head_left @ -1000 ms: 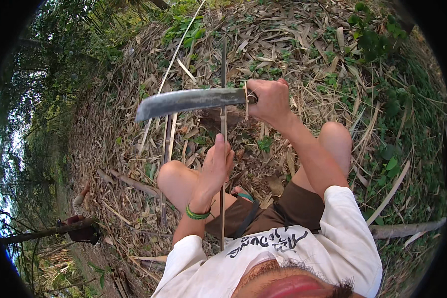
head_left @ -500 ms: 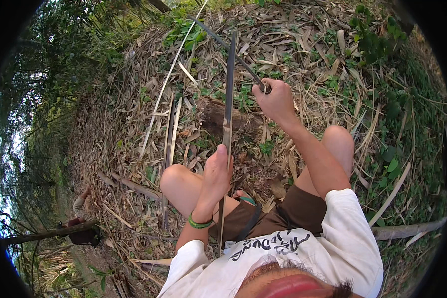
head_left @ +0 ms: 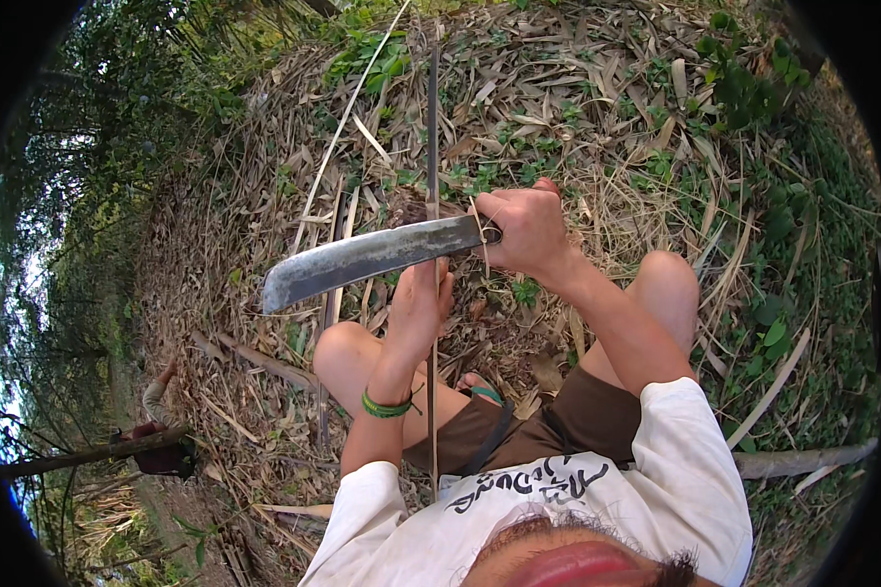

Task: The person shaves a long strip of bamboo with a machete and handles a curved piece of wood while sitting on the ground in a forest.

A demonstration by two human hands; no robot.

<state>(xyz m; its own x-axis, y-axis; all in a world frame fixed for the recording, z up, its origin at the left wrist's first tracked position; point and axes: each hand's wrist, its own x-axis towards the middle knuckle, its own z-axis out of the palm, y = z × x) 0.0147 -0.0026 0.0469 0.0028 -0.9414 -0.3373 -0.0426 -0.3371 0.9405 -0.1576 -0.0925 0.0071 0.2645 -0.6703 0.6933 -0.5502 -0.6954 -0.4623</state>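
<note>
My left hand (head_left: 416,313) is closed around a long, narrow bamboo strip (head_left: 433,127). The strip stands lengthwise from my lap, out between my knees and over the leaf litter. My right hand (head_left: 529,230) grips a machete (head_left: 372,256) by its handle, which my fingers mostly hide. Its broad grey blade lies crosswise over the strip, just beyond my left fingers, with the tip pointing left. Whether the edge touches the strip, I cannot tell. Behind the blade, a short piece of log (head_left: 411,208) is partly covered.
Split bamboo pieces (head_left: 346,207) and a long pale strip (head_left: 347,112) lie left of my hands. A stick (head_left: 269,364) rests beside my left knee, a thicker pole (head_left: 803,458) at the right. Another person (head_left: 157,435) is at the far left, partly behind a branch (head_left: 88,458).
The machete has swung from pointing away to lying crosswise over the strip, its blade now broadside. My right hand came down and slightly left. The strip has turned a little in my left hand.
</note>
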